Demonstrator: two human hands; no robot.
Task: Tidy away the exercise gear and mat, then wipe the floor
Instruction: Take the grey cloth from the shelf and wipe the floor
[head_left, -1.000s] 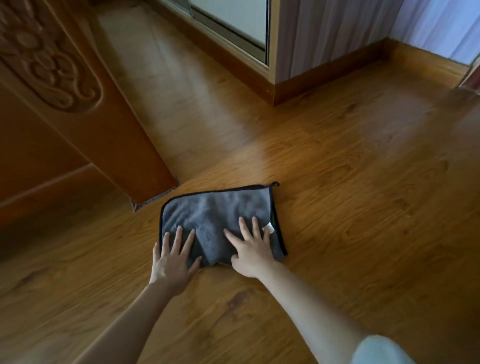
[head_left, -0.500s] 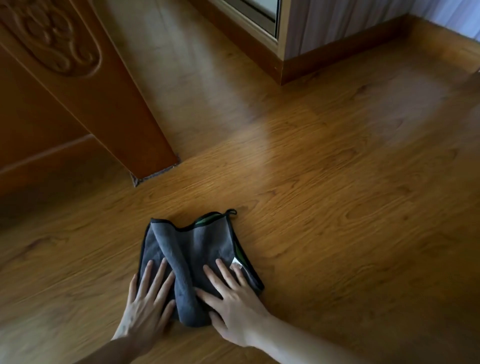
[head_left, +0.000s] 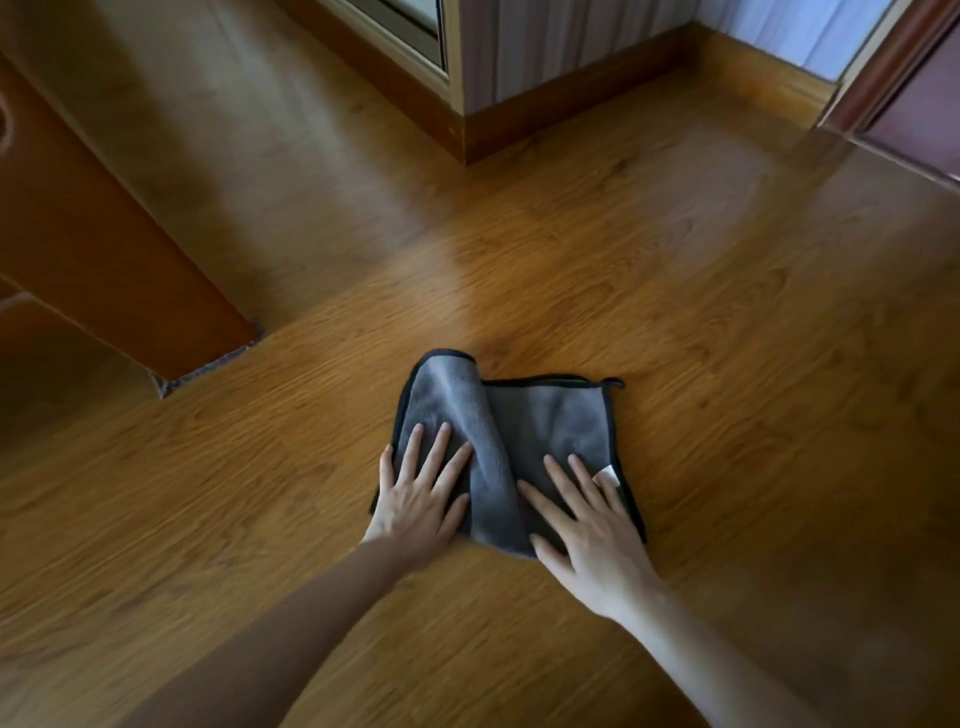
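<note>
1. We see no exercise gear and no mat anywhere on the brown wood-grain laminate floor (head_left: 675, 291), so we judge that the tidying part is probably finished, though the view covers only this part of the room.

2. The step in hand is the wiping. The grey plush microfibre cloth with black edging (head_left: 550, 421) lies on the floor in the middle of the view, well apart from the carved orange-brown wooden panel (head_left: 104, 249) on the left and from the dark wooden skirting at the wall corner (head_left: 545, 109).

3. The cloth is not flat: its left part is folded over into a thick ridge down the middle, and a small white label (head_left: 607, 475) shows near its right edge.

4. Our left hand (head_left: 421, 499) presses flat on the left part of the cloth, fingers straight and spread, gripping nothing. Our right hand (head_left: 587, 525) does the same on the right part, fingers straight, beside the label.

5. How much of the floor is already wiped, we cannot tell; no wet trace is clear. We judge the wiping to be in progress, with much floor around possibly left.
</note>
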